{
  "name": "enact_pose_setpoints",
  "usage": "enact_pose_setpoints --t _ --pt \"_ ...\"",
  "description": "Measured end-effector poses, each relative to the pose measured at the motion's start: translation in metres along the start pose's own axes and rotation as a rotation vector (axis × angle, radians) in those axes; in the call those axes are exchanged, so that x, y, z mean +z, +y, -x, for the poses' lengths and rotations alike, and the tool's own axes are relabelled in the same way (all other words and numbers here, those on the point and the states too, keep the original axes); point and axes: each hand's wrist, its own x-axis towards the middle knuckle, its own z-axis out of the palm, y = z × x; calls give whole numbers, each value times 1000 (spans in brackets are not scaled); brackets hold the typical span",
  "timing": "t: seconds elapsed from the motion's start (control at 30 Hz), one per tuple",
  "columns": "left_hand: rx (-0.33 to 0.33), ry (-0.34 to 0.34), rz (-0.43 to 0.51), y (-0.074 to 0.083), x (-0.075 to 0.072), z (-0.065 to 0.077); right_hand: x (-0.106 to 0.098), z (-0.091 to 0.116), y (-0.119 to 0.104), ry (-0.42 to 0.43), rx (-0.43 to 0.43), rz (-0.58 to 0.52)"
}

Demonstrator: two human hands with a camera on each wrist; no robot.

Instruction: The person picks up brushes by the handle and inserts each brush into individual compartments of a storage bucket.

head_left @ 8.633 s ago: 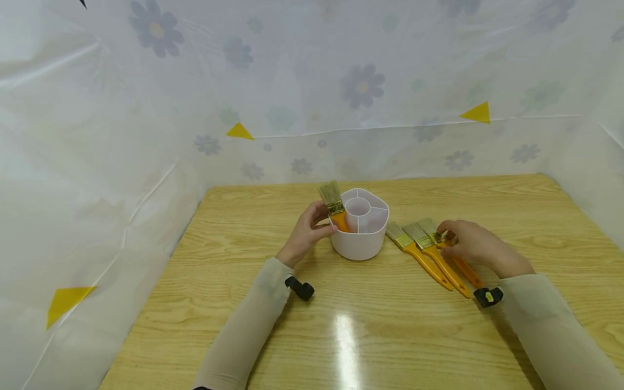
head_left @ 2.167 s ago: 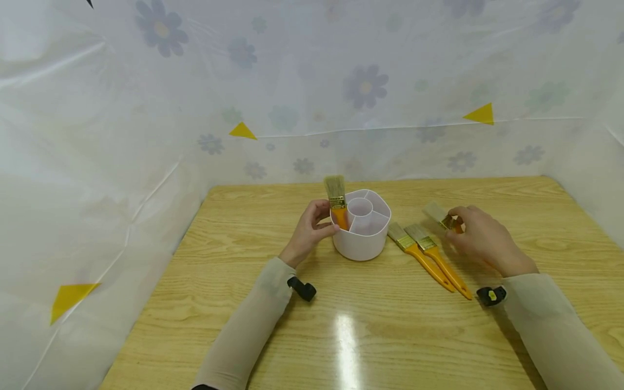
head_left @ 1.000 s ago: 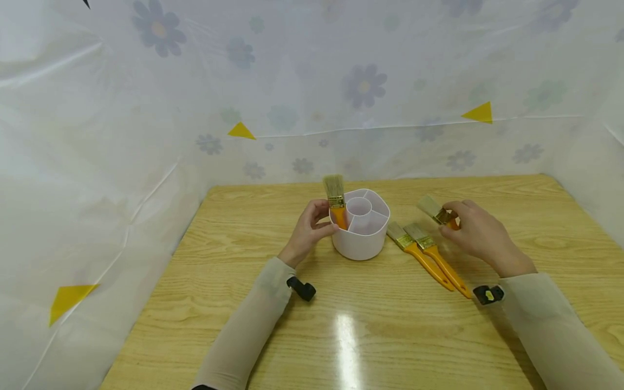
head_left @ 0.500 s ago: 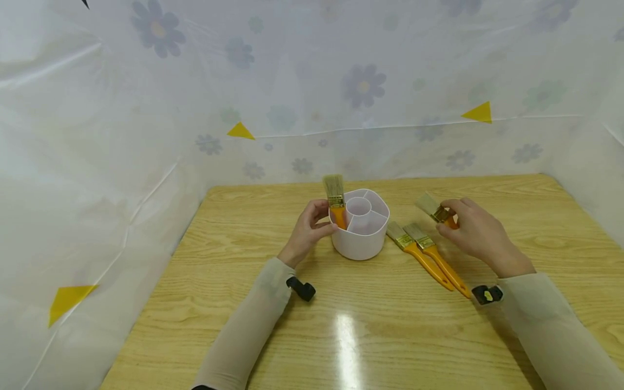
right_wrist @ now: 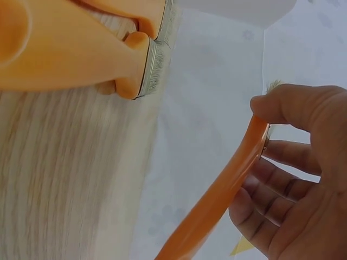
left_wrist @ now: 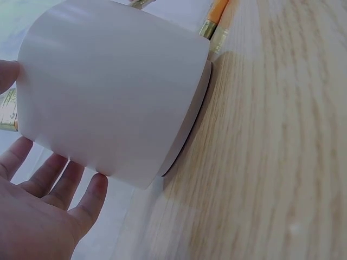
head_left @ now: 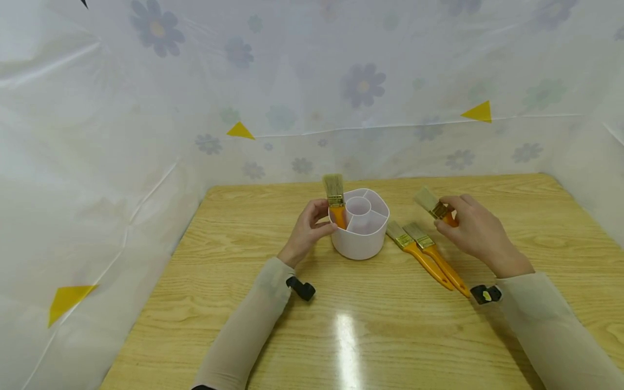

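Observation:
A white desk organizer point(head_left: 361, 246) with several compartments around a round middle one stands on the table. One paintbrush point(head_left: 334, 188) leans in its left compartment, bristles up. My left hand point(head_left: 306, 230) holds the organizer's left side; in the left wrist view, fingertips and thumb touch the white wall point(left_wrist: 108, 97). To the right, my right hand point(head_left: 480, 233) pinches another paintbrush point(head_left: 427, 202) near its metal band, raised off the table. Its orange handle point(right_wrist: 217, 195) slants down past the curled fingers in the right wrist view. Two paintbrushes point(head_left: 425, 264) lie between organizer and right hand.
The wooden table point(head_left: 390, 341) reaches back to a wall of flower-patterned sheeting point(head_left: 302, 97), which also covers the sides. Yellow triangles point(head_left: 479, 112) are stuck on the sheeting. Black wrist cameras point(head_left: 302, 288) sit on both sleeves.
Since the earliest frame, the right hand has lifted its paintbrush from beside the other two; lately it has risen and drifted slightly left. The left hand stays on the organizer, which was turned slightly earlier.

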Motion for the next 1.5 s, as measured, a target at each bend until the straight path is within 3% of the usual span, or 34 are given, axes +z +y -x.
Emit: enact_pose_setpoints --t 0.43,0.57,0.9,1.5 --pt "6 -11 -21 28 7 8 0 1 -2 70 -44 -2" --pt "10 -23 -18 26 6 7 0 1 -3 83 -41 0" --pt "12 -12 -17 0 0 1 1 1 -3 106 -64 1" --pt "0 -16 59 1 2 2 3 0 -8 211 -103 -13"
